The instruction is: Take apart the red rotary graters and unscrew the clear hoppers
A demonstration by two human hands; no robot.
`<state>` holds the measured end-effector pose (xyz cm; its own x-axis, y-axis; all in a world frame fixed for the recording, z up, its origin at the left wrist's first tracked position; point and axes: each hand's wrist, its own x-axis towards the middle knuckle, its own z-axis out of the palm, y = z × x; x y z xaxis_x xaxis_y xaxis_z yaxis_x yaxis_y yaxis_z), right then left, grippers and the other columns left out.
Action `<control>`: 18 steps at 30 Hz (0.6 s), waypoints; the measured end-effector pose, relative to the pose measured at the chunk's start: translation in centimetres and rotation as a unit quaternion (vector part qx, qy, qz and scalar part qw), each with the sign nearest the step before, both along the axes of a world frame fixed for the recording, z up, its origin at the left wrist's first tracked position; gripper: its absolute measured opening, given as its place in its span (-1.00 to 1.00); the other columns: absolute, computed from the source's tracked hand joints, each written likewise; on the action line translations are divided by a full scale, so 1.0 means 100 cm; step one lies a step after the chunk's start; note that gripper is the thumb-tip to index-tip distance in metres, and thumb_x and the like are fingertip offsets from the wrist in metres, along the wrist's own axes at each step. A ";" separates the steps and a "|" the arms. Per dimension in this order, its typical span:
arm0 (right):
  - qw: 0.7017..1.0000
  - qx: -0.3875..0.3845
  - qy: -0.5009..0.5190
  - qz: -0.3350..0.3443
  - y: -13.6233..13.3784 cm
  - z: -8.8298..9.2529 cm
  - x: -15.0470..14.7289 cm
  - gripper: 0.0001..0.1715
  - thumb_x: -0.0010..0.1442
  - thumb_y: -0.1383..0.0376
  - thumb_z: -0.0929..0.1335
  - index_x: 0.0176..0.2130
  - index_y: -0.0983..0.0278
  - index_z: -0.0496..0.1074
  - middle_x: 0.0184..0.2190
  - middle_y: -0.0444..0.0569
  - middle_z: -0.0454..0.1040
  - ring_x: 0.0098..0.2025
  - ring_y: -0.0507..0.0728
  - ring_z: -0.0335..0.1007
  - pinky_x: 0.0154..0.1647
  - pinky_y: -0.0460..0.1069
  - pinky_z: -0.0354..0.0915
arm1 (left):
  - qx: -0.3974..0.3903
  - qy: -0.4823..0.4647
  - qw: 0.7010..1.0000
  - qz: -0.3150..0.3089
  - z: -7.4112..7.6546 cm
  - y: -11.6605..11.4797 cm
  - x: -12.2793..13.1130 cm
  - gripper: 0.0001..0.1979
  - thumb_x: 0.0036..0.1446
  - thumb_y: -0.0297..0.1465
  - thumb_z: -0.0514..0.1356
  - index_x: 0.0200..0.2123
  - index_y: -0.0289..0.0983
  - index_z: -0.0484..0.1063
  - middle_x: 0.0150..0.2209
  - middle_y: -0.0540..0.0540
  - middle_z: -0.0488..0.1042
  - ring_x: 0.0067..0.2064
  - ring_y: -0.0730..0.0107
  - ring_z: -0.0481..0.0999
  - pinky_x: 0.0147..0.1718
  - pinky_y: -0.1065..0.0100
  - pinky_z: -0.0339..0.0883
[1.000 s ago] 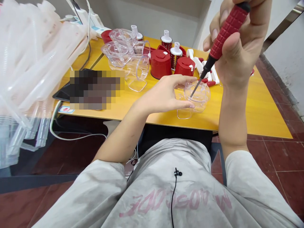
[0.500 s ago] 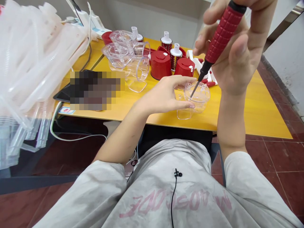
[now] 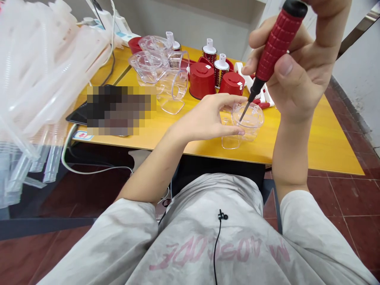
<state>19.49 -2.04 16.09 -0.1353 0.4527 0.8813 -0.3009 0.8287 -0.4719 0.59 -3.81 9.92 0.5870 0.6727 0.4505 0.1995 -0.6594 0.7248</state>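
A screwdriver with a red ribbed handle is gripped by my right hand, thumb and fingers around the handle. Its metal shaft slants down to the left, the tip inside the rim of a clear plastic housing. Around the left side of that housing my left hand is closed, with the thumb in front and the fingers behind. The housing stands on the yellow table near its front edge. What the tip touches is too small to make out.
Behind are red cups, drum graters with white stems and white-and-red handles. More clear housings stand left of them. A blurred dark object, a white cable and bagged clear plastic parts lie farther left.
My right thumb and fingers have shifted around the screwdriver handle, the thumb now pressing against it. The left hand and the clear housing stay in place.
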 end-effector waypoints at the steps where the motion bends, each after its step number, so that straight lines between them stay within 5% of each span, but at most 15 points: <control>1: 0.999 0.043 0.014 0.001 0.004 -0.001 0.001 -0.57 0.46 -0.05 0.48 0.27 -0.23 0.56 0.05 -0.24 0.65 0.04 0.16 0.75 -0.16 0.05 0.71 | 0.001 0.000 1.000 0.000 0.000 0.000 0.000 -0.17 0.15 -0.13 0.68 0.46 -0.16 0.70 0.44 -0.28 0.72 0.35 -0.17 0.77 0.49 -0.16 0.60; 4: 0.994 0.086 0.037 -0.063 0.017 -0.006 0.003 -0.58 0.46 -0.17 0.50 0.23 -0.27 0.60 0.03 -0.25 0.60 -0.05 0.12 0.68 -0.25 -0.02 0.63 | 0.000 0.001 1.000 0.001 0.000 0.000 0.000 -0.18 0.14 -0.14 0.68 0.44 -0.19 0.71 0.43 -0.29 0.73 0.34 -0.18 0.77 0.49 -0.15 0.61; 7: 0.990 0.022 0.015 -0.139 0.028 -0.012 0.006 -0.17 0.18 -0.39 0.61 0.29 -0.27 0.48 0.29 -0.19 0.57 0.08 0.26 0.64 -0.18 0.06 0.67 | 0.002 -0.001 1.000 0.004 -0.001 0.000 0.001 -0.16 0.12 -0.16 0.69 0.44 -0.23 0.70 0.40 -0.31 0.74 0.34 -0.19 0.77 0.48 -0.12 0.62; 12: 0.995 -0.062 -0.012 -0.080 0.009 -0.010 0.022 0.01 0.06 -0.24 0.74 0.36 -0.27 0.45 0.61 -0.28 0.46 0.04 0.29 0.66 -0.05 0.14 0.71 | 0.004 -0.007 1.000 0.004 -0.002 0.001 0.002 -0.16 0.13 -0.18 0.67 0.45 -0.26 0.70 0.41 -0.32 0.73 0.31 -0.17 0.78 0.45 -0.10 0.64; 18: 0.983 -0.162 -0.077 0.027 -0.027 -0.001 0.048 -0.16 0.38 -0.03 0.69 0.47 -0.20 0.42 0.19 -0.16 0.79 -0.13 0.18 0.79 0.04 0.15 0.78 | 0.002 -0.004 1.000 -0.001 -0.002 0.001 0.003 -0.19 0.14 -0.11 0.67 0.42 -0.19 0.72 0.41 -0.28 0.74 0.31 -0.17 0.78 0.44 -0.15 0.65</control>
